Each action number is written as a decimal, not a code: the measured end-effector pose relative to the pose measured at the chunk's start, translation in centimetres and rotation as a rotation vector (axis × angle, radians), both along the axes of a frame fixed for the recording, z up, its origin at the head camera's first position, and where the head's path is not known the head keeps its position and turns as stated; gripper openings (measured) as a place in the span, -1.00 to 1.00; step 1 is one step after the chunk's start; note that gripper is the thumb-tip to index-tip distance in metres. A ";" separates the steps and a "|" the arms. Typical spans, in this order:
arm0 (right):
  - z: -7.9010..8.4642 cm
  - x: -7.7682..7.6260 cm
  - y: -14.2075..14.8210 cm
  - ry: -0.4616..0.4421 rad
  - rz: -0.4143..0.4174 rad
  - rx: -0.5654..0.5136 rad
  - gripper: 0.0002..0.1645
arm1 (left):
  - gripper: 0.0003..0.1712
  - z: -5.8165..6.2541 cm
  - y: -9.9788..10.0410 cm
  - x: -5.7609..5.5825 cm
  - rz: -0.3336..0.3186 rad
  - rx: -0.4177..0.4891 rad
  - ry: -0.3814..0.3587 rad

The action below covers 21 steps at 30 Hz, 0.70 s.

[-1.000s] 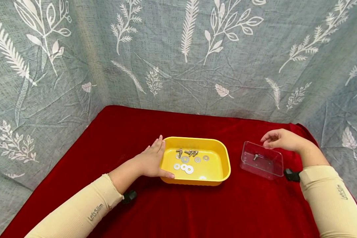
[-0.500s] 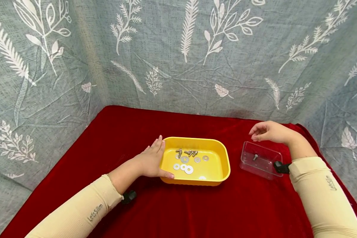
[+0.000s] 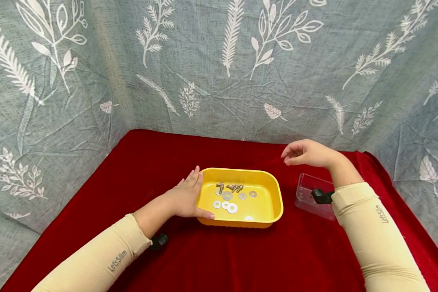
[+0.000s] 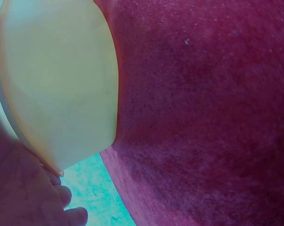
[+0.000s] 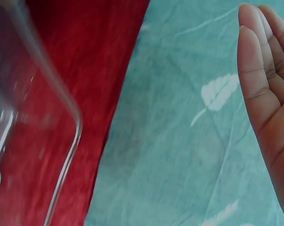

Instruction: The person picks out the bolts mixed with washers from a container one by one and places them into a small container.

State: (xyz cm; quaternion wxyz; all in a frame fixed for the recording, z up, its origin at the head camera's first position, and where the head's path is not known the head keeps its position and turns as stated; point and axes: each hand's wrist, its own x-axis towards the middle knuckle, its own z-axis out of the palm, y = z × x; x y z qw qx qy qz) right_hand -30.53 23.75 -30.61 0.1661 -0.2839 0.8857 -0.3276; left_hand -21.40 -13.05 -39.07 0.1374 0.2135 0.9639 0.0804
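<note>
My left hand (image 3: pixel 184 196) rests against the left end of a yellow plastic tray (image 3: pixel 264 209), fingers straight along the wall and thumb over the front rim. Inside lie several flat metal washers (image 3: pixel 227 196) and several short bolts (image 3: pixel 237 188). In the left wrist view, the tray's pale outer side (image 4: pixel 62 84) fills the upper left. My right hand (image 3: pixel 308 153) hovers above the cloth, behind and right of the tray, with loosely bent fingers. Nothing shows between its thumb and fingers (image 5: pixel 250 52) in the right wrist view.
A clear plastic box (image 3: pixel 314 209) stands right of the tray, partly hidden under my right wrist and its black camera (image 3: pixel 322 196). Red velvet cloth (image 3: pixel 160 154) covers the table. A grey-green leaf-patterned curtain (image 3: pixel 204 81) hangs behind and at the sides.
My right hand has moved left and away from me, from over the clear box towards the tray. Its wrist now covers the bolt seen in that box. The left hand stays put.
</note>
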 end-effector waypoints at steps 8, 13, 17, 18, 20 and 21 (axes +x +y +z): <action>-0.2 -0.5 -3.0 -0.036 0.049 -0.051 -0.76 | 0.51 0.0 0.1 0.0 0.006 0.001 0.007; -0.6 -0.6 -5.0 -0.071 0.070 -0.061 -0.76 | 0.51 0.0 0.1 0.0 0.010 -0.001 0.008; -1.3 -0.6 -6.4 -0.086 0.084 -0.059 -0.78 | 0.51 0.1 0.1 0.0 0.009 -0.004 0.009; -1.5 -0.6 -6.7 -0.091 0.087 -0.060 -0.78 | 0.51 0.1 0.1 0.0 0.008 -0.002 0.010; -2.1 -0.6 -7.3 -0.098 0.089 -0.059 -0.79 | 0.51 0.1 0.1 0.0 0.009 -0.001 0.008; -2.4 -0.6 -7.6 -0.102 0.091 -0.058 -0.79 | 0.51 0.1 0.2 0.1 0.010 0.001 0.005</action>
